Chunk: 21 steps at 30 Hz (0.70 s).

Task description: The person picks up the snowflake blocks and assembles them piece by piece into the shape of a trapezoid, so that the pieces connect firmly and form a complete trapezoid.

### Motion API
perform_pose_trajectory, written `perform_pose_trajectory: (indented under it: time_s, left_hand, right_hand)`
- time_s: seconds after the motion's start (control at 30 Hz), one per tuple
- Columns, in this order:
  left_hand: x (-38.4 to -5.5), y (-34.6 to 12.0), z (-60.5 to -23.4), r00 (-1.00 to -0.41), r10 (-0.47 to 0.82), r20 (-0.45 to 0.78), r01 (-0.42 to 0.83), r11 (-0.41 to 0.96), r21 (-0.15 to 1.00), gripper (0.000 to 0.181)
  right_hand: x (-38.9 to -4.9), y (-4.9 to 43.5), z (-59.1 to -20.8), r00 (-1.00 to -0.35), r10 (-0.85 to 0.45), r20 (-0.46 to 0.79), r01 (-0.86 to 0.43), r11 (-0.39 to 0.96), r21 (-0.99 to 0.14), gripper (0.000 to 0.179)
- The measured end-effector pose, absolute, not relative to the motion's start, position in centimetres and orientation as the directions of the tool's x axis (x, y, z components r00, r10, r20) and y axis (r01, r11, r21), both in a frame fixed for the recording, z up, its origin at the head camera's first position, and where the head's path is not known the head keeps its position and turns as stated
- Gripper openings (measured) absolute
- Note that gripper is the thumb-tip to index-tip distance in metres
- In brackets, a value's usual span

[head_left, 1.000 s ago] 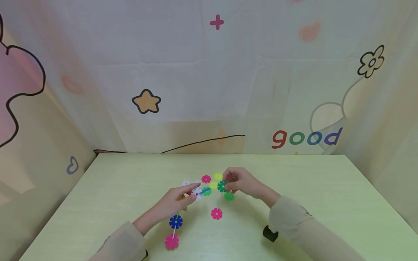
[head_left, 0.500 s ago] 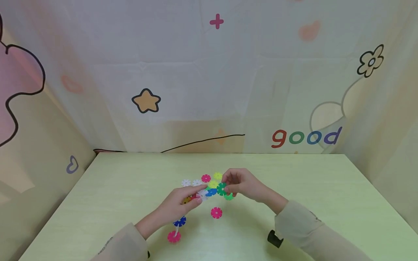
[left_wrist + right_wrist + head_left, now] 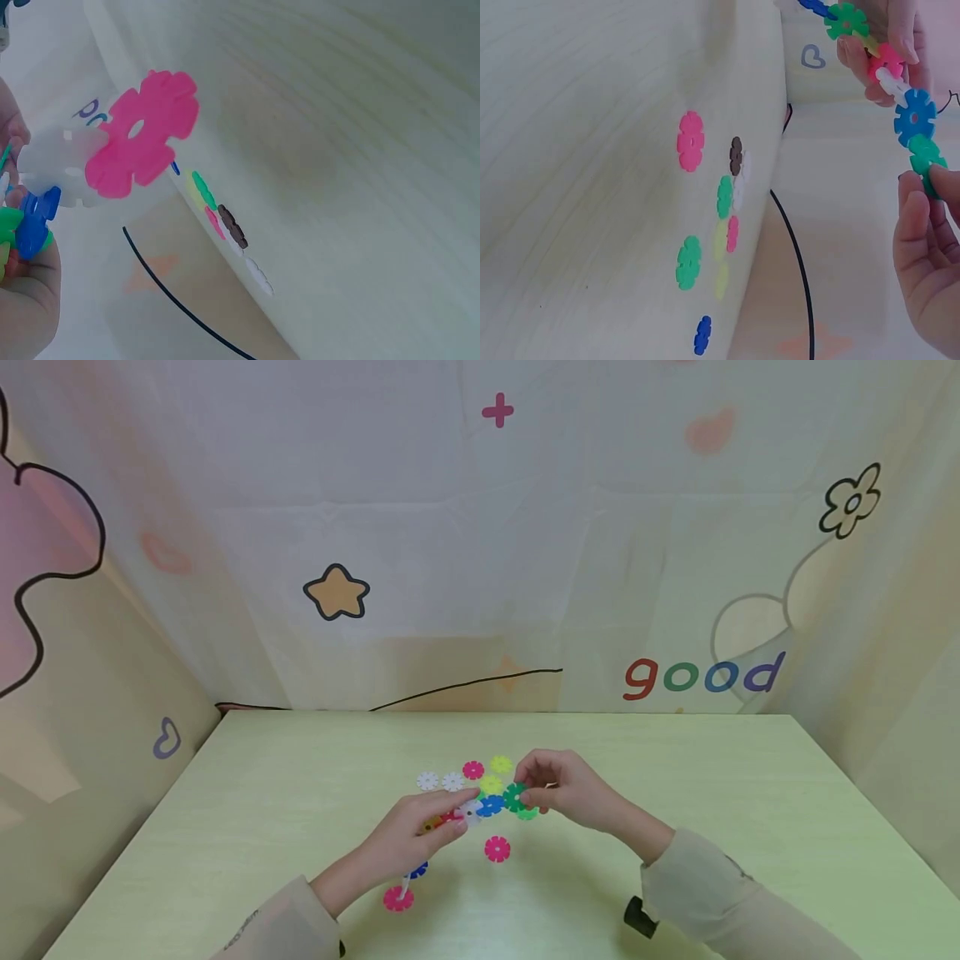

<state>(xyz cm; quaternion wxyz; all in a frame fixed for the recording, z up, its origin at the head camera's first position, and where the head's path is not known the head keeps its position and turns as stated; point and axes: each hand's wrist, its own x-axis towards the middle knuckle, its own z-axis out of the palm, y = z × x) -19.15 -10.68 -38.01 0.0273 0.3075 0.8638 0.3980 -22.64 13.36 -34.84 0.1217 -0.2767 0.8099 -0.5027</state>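
Observation:
Plastic snowflake discs with notched rims are joined into a chain, which my left hand [image 3: 412,831] grips by its middle. Past my left fingertips the chain runs through a white disc [image 3: 470,812] to a blue disc [image 3: 491,806]. My right hand [image 3: 566,785] pinches a dark green disc [image 3: 514,797]; its edge meets the blue disc [image 3: 915,118] in the right wrist view. A pink disc [image 3: 161,112] forms the other end, hanging below my left hand beside a pale white disc [image 3: 52,161]. My left fingers hide part of the chain.
Loose discs lie on the pale table [image 3: 675,777]: a pink one [image 3: 497,849] in front, white ones [image 3: 427,781], another pink one [image 3: 473,770] and yellow ones [image 3: 501,764] behind. A brown disc [image 3: 736,156] and a blue one [image 3: 703,335] show in the right wrist view. A printed curtain [image 3: 450,568] stands behind.
My left hand has shifted right with the chain, bringing its blue disc against the dark green disc. The blue disc has turned from edge-on to flatter. My right hand has moved slightly right and nearer.

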Motion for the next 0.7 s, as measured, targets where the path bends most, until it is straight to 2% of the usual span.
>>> perform_pose_trajectory:
  time_s: [0.43,0.7]
  left_hand:
    - [-19.0,-10.2,-37.8,-0.801,0.567,0.192,0.512,0.483,0.71,0.04]
    - [-18.9,-9.8,-37.7,-0.8,0.556,0.224,0.524,0.467,0.712,0.04]
  right_hand:
    - [-21.6,13.5,-35.0,-0.826,-0.549,0.124,-0.363,0.351,-0.863,0.014]
    - [-21.2,13.2,-35.4,-0.856,-0.478,0.197,-0.389,0.346,-0.854,0.013]
